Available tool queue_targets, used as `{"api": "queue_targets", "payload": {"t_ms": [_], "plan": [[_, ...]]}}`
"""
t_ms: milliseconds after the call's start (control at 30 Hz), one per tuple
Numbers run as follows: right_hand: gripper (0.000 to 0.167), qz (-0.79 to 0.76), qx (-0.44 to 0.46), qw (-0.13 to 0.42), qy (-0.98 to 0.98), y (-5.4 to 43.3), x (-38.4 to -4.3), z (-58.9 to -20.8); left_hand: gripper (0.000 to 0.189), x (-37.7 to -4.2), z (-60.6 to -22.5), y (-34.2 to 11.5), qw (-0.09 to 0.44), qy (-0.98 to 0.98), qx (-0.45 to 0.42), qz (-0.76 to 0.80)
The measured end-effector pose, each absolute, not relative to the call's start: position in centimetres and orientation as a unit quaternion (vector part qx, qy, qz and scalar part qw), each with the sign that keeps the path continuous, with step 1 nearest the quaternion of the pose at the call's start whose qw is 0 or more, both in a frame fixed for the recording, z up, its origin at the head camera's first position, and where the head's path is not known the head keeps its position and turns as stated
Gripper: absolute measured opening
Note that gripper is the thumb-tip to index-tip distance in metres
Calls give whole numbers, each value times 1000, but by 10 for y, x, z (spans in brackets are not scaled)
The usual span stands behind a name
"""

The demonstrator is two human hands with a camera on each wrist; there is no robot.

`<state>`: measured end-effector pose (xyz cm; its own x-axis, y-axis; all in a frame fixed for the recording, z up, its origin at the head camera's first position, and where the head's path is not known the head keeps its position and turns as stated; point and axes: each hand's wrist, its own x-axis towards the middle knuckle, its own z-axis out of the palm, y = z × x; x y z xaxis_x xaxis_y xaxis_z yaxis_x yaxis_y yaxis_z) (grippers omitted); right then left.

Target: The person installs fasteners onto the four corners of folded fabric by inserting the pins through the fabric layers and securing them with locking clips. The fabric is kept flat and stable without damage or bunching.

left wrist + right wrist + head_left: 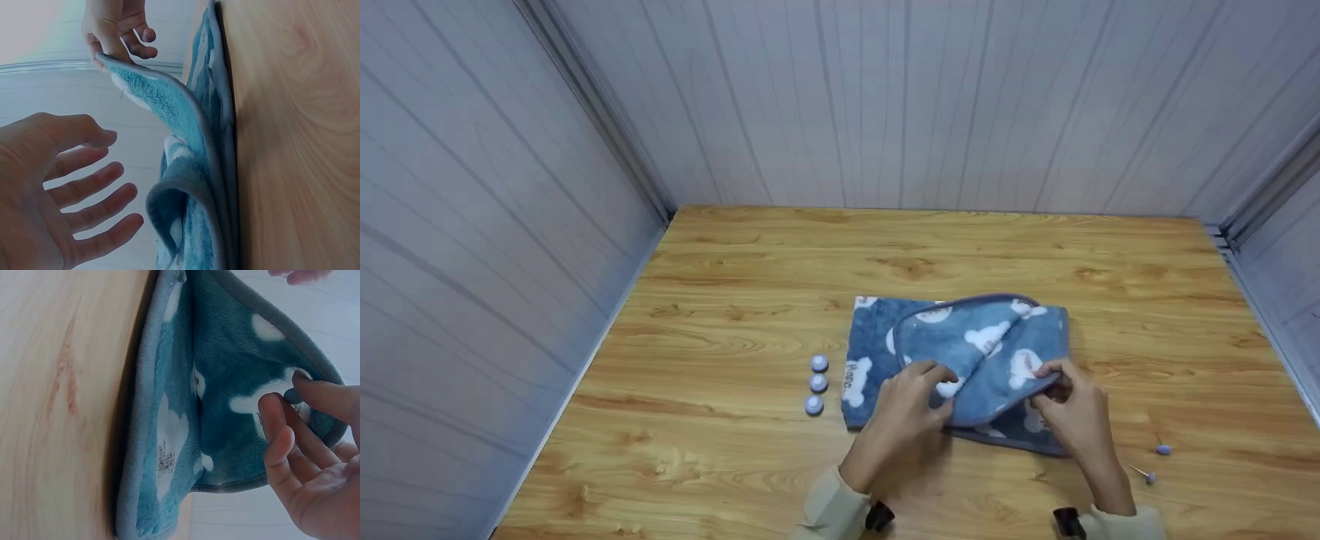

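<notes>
A folded blue fleece blanket (937, 330) with white bear-shaped patches and grey binding lies on the table, its top layer lifted at the near right. My right hand (1076, 412) holds up that bound edge. Between its fingertips in the right wrist view is the round blue head of a pin (293, 396), against the inner side of the raised layer. A thin needle (122, 94) sticks out of the opposite side in the left wrist view. My left hand (73, 191) hovers beside the raised layer, fingers spread and loosely bent, holding nothing.
Three small pale round caps (818, 383) stand in a row left of the blanket. Two pins with bluish heads, a farther pin (1163, 449) and a nearer pin (1150, 477), lie to the right, needles exposed. Panelled walls (885, 105) enclose the wooden table (750, 262).
</notes>
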<state>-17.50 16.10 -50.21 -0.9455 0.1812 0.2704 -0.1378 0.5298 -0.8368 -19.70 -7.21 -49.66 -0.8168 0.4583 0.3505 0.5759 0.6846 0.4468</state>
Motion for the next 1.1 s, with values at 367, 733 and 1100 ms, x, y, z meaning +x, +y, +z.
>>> {"api": "queue_targets", "payload": {"t_ms": [367,733,1100], "plan": [[25,475,-7,181,-861,162,-175,-505,18,-198,-500,-86,104,-914,-249,-303],[22,471,-13,164,-866,163,-173,-504,17,-196,-503,-103,97,-927,-217,-289],[25,471,-14,167,-866,162,-172,-504,17,-196,-508,-124,113,-930,-197,-288]]}}
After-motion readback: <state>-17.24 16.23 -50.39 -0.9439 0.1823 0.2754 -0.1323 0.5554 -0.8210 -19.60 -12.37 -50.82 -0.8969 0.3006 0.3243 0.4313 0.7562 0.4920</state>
